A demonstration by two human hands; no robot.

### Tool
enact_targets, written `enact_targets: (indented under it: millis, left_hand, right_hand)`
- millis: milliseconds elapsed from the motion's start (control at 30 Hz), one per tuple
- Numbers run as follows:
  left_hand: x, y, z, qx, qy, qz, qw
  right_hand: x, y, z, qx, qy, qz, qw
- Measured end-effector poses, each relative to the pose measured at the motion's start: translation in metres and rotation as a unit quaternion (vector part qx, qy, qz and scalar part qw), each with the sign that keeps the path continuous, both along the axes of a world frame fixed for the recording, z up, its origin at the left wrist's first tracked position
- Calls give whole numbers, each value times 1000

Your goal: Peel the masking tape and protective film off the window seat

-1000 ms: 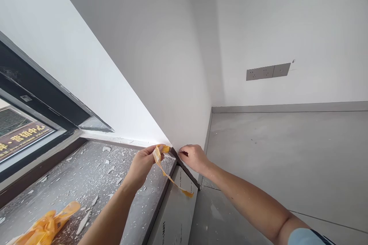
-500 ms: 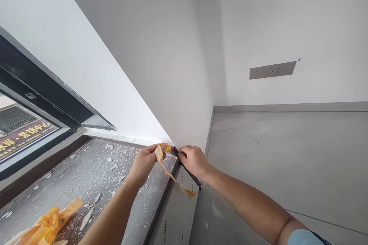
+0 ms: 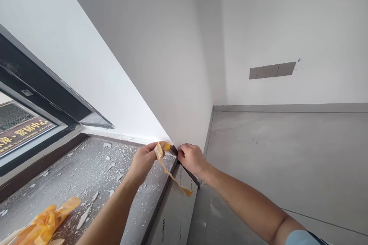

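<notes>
A single head-worn camera looked forward and steeply down over both forearms (image 3: pixel 247 203), near enough that the hands (image 3: pixel 192 159) showed clearly, just below mid-picture. Its wide view took in the window frame (image 3: pixel 43 80) and windowsill (image 3: pixel 145 203) at left, the socket plate (image 3: pixel 264 71) and floor (image 3: pixel 287 149) at right.

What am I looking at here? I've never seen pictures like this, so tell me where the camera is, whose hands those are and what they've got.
There's no machine: these are a person's own bare hands, seen by a camera worn on their head, looking forward and down. The left hand holds a strip of yellow tape with its loose end dangling. The right hand is at a dark edge strip by the wall corner; whether it grips anything is unclear. On the grey ledge beside the window lie white flakes and a crumpled yellow bundle.
</notes>
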State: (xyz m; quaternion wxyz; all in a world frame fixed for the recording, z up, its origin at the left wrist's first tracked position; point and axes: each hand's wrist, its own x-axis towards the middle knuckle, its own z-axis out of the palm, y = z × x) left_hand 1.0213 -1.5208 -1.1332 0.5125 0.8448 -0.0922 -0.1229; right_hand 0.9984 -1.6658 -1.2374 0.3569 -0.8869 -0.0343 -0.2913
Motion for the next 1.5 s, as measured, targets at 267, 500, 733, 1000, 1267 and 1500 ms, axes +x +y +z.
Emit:
enact_targets:
  millis: [267,500,733,1000,1267,1500]
  left_hand:
    - [-2,-1,2,-5,12,-9,1000]
    - [-1,0,0,-2,3,-12,1000]
    - [-3,-1,2,-3,-3,-14,1000]
    - [-2,-2,3,6,-1,-13,1000]
    - [-5,-4,5,0,3,-12,1000]
    - [-2,-1,3,10,-5,-17,1000]
  right_hand:
    - [-7,-5,4,21,10,41,999]
    - [2,11,-1,17,26,-56,998]
    - [2,6,0,300,60,47,951]
    - [1,-1,-12,434,104,109,888]
    - [-6,-2,1,400,116,106,903]
    - [3,-7,-7,434,133,77,888]
